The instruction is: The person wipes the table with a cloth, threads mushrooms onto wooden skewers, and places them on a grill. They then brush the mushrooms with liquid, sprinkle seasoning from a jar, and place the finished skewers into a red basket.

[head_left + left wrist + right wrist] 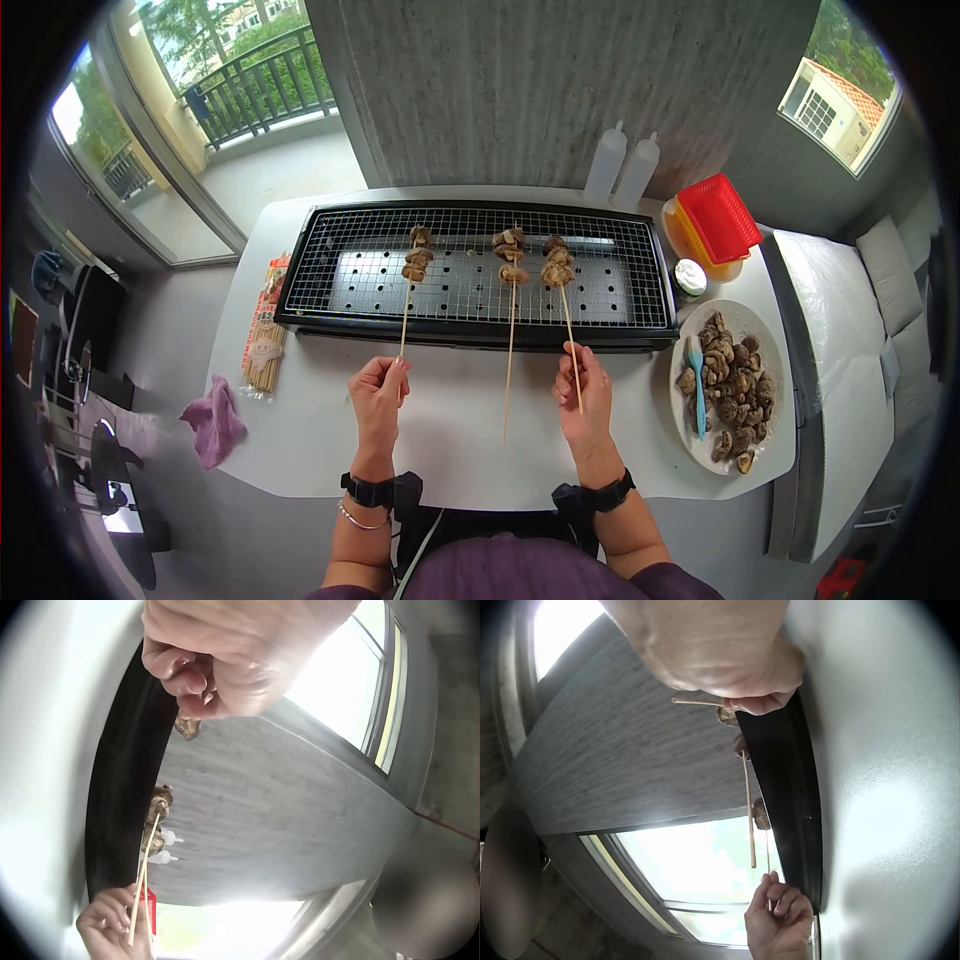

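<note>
Three mushroom skewers lie over the wire mesh of a black grill [340,230] in the head view. At the left skewer [418,256], my left hand [378,400] pinches the bare end of the stick between thumb and fingers. My right hand [586,396] holds the right skewer [558,266] by its stick, whose tip pokes out below the fingers. Between them the middle skewer [512,256] is untouched, its long stick jutting past the grill's front edge. In the right wrist view, the left hand [780,919] shows at the bottom.
A plate [700,455] of mushrooms with a blue brush [698,395] on it stands at right. Behind it are a white-topped jar [689,277], a red basket [715,220] and two squeeze bottles [605,165]. At left lie packaged skewer sticks [263,345] and a purple cloth [213,423].
</note>
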The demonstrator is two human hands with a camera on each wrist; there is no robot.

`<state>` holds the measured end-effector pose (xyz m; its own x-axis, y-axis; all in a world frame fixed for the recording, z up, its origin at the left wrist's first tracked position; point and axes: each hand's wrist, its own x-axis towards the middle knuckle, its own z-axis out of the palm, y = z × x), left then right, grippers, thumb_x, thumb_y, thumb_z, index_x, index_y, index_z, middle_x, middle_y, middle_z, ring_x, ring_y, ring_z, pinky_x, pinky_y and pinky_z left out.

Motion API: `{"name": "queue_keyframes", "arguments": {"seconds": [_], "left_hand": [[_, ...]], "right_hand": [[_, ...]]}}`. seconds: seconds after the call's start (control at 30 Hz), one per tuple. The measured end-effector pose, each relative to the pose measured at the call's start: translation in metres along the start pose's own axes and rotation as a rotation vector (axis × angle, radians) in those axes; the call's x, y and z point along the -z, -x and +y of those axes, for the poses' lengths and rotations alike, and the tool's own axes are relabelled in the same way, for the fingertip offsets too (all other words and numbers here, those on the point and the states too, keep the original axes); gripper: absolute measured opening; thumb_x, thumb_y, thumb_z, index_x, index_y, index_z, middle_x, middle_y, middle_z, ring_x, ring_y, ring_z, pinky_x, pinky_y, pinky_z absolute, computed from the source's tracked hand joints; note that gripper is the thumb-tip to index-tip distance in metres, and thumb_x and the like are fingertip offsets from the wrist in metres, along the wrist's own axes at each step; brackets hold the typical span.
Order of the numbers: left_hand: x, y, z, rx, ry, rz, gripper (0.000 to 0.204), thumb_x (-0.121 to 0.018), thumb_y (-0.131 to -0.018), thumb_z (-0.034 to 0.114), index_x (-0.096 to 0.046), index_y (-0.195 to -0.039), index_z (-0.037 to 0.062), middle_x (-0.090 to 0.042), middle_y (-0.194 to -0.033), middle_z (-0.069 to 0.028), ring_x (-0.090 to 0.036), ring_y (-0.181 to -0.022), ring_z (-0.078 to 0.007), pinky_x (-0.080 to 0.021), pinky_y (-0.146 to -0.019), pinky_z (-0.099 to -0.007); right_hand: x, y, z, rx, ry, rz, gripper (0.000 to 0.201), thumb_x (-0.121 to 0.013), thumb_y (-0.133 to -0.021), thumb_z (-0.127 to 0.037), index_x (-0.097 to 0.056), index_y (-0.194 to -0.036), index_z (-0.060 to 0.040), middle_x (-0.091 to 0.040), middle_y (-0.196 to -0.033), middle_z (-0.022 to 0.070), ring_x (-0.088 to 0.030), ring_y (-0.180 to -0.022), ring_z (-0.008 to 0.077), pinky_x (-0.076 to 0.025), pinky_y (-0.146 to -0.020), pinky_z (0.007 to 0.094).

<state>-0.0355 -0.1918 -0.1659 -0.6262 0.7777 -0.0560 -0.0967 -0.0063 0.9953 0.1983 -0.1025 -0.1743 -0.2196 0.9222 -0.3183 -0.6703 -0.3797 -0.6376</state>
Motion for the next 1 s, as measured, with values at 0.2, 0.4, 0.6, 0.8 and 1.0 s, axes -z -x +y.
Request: {"name": "queue_keyframes", "arguments": {"seconds": [0.2, 0.4, 0.6, 0.8, 1.0], "left_hand": [[0.005, -0.001, -0.001, 0.169, 0.288, -0.087, 0.019, -0.054, -0.091, 0.014, -0.06, -0.08, -0.0002, -0.047, -0.053, 0.0014, -0.033, -0.042, -0.0025, -0.022, -0.039, -0.0173], [0.013, -0.005, -0.007, 0.268, 0.441, -0.156, 0.021, -0.052, -0.092, 0.017, -0.06, -0.082, 0.0009, -0.046, -0.053, 0.0007, -0.03, -0.041, -0.0035, -0.022, -0.038, -0.0181], [0.014, -0.001, 0.001, 0.256, 0.309, -0.137, 0.023, -0.052, -0.093, 0.02, -0.062, -0.095, -0.0008, -0.048, -0.056, 0.0001, -0.03, -0.042, -0.0021, -0.022, -0.038, -0.0173], [0.016, 0.006, 0.007, -0.104, 0.07, 0.202, 0.018, -0.053, -0.092, 0.014, -0.063, -0.1, 0.0003, -0.057, -0.066, -0.0017, -0.032, -0.044, 0.0001, -0.023, -0.039, -0.0157], [-0.011, 0.041, 0.055, -0.273, -0.161, -0.202, 0.013, -0.055, -0.088, 0.004, -0.065, -0.097, 0.0018, -0.067, -0.081, -0.0041, -0.041, -0.046, -0.0001, -0.033, -0.042, -0.0158]], "right_hand": [[0.002, -0.001, 0.001, 0.002, -0.012, -0.017, 0.025, -0.043, -0.096, -0.022, -0.058, -0.1, -0.0028, -0.054, -0.069, 0.0009, -0.045, -0.047, 0.0072, -0.033, -0.04, 0.0203], [0.002, -0.002, 0.001, 0.003, -0.013, -0.025, 0.025, -0.043, -0.096, -0.022, -0.058, -0.099, -0.0028, -0.053, -0.069, 0.0008, -0.045, -0.047, 0.0071, -0.033, -0.04, 0.0203], [0.002, -0.001, 0.001, 0.003, -0.009, -0.025, 0.024, -0.043, -0.096, -0.022, -0.058, -0.099, -0.003, -0.053, -0.069, 0.0007, -0.044, -0.047, 0.0071, -0.033, -0.041, 0.0204], [0.0, 0.001, 0.0, 0.003, 0.011, -0.007, 0.025, -0.043, -0.096, -0.022, -0.058, -0.099, -0.003, -0.053, -0.069, 0.0007, -0.043, -0.048, 0.0072, -0.033, -0.042, 0.0206], [0.0, 0.002, 0.001, -0.002, 0.029, -0.019, 0.025, -0.043, -0.095, -0.022, -0.058, -0.1, -0.0031, -0.053, -0.069, 0.0005, -0.044, -0.049, 0.0071, -0.033, -0.043, 0.0206]]}}
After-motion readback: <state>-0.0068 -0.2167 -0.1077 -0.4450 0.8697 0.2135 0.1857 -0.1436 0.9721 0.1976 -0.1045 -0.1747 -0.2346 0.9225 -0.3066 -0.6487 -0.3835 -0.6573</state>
